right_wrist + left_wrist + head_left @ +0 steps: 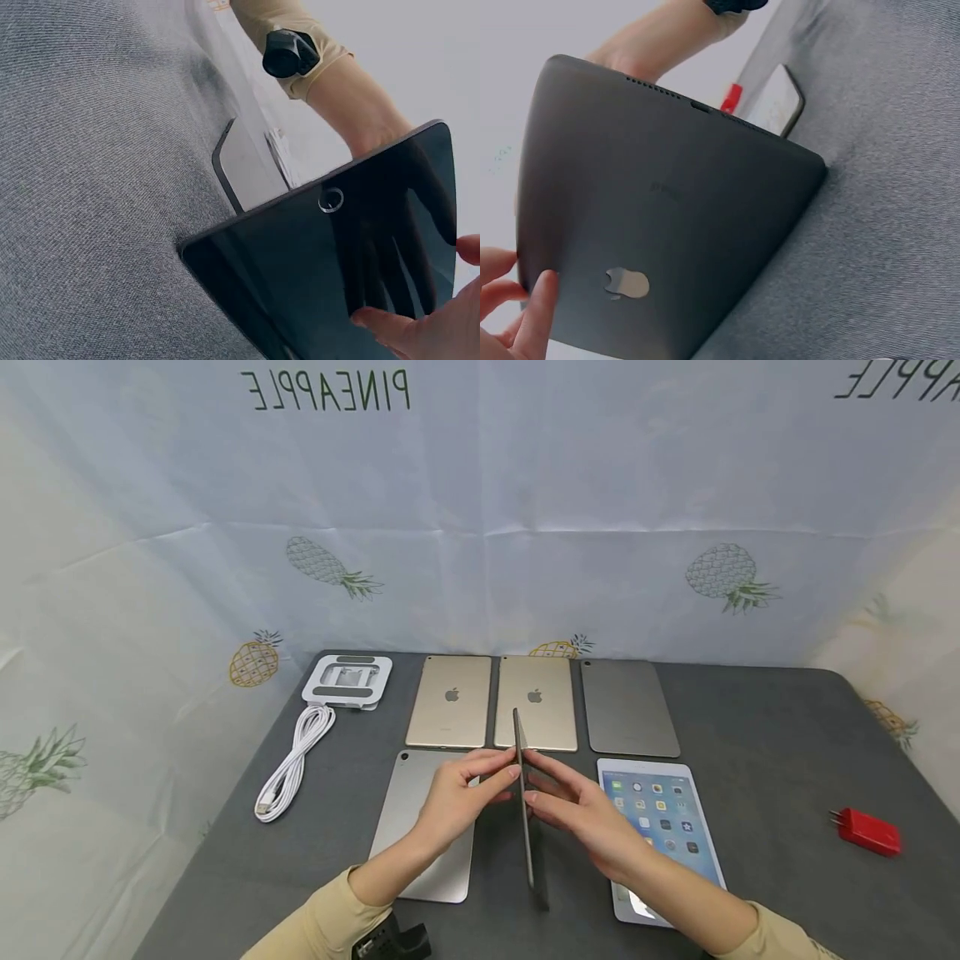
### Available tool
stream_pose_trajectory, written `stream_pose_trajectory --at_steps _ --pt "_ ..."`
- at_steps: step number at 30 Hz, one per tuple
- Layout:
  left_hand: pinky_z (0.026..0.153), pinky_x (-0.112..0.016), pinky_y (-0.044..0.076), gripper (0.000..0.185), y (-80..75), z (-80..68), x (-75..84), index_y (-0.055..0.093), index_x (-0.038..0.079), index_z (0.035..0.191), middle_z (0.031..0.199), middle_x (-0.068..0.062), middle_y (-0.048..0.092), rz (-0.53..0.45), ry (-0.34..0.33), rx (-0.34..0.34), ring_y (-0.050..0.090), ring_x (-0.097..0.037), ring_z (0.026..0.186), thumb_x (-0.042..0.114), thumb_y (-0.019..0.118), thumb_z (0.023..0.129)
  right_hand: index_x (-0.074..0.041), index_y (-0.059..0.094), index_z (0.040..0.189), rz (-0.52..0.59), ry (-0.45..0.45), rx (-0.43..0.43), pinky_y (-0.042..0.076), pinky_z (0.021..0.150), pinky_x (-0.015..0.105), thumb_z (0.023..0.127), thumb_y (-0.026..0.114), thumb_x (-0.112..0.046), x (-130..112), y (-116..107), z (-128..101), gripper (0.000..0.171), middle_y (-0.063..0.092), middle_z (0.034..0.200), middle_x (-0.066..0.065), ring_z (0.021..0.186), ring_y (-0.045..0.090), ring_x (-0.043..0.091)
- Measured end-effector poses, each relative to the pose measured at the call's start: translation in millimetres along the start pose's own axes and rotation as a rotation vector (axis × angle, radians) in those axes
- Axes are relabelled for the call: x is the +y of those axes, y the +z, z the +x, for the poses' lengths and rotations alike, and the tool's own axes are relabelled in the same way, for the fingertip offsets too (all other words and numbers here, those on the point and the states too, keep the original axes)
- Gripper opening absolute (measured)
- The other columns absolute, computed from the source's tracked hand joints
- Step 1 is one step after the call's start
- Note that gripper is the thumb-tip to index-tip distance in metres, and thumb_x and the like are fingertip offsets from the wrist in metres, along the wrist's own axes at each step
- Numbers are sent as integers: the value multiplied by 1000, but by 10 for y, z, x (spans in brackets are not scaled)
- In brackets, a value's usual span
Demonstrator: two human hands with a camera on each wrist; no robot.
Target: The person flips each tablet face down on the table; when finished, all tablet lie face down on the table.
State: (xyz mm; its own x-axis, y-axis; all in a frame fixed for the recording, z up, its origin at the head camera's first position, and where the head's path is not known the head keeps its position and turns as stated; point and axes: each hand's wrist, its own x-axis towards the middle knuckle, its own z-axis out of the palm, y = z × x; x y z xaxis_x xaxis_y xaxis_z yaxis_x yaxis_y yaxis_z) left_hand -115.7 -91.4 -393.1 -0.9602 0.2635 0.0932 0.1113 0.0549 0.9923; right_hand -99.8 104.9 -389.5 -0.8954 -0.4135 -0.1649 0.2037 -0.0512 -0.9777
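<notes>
Standing a dark grey tablet (525, 810) on its edge at the middle of the grey worktop (765, 752), I hold it between both hands. My left hand (457, 797) presses its fingers (532, 315) against the matte back, beside the logo; my right hand (581, 810) steadies the glass side, thumb and fingertips (390, 322) pinching near the top edge. From the head view the tablet shows almost edge-on (a thin dark line running away from me), with one lower corner resting on the worktop.

Behind it, in a row at the far side, lie two gold tablets (450, 702) (536, 702) face down and a grey tablet (628, 707) face down just to their right. A silver tablet (420, 827) lies face down under my left forearm, and a white tablet (667, 827) with a lit screen of icons lies beneath my right forearm. A coiled white cable (294, 762) and a white folding stand (348, 680) sit at the left far corner; a red charger plug (868, 832) lies well apart on the right. A pineapple-print cloth (480, 527) hangs behind.
</notes>
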Motion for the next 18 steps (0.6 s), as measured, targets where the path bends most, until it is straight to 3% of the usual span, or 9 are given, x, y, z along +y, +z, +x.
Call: stream_pose_trajectory --at_steps 8,18 --pt "78 -32 57 37 44 48 45 66 4 125 121 -10 63 3 17 -20 64 -22 107 15 72 90 -10 35 150 58 1 22 46 101 40 92 67 -15 -24 -22 -5 67 34 154 11 139 36 30" --pt "79 -32 57 36 122 76 1 65 2 125 125 -14 61 -40 13 -105 66 -21 101 10 71 90 -11 33 151 60 30 55 47 100 40 92 67 -15 -42 -121 -53 69 33 155 11 137 38 30"
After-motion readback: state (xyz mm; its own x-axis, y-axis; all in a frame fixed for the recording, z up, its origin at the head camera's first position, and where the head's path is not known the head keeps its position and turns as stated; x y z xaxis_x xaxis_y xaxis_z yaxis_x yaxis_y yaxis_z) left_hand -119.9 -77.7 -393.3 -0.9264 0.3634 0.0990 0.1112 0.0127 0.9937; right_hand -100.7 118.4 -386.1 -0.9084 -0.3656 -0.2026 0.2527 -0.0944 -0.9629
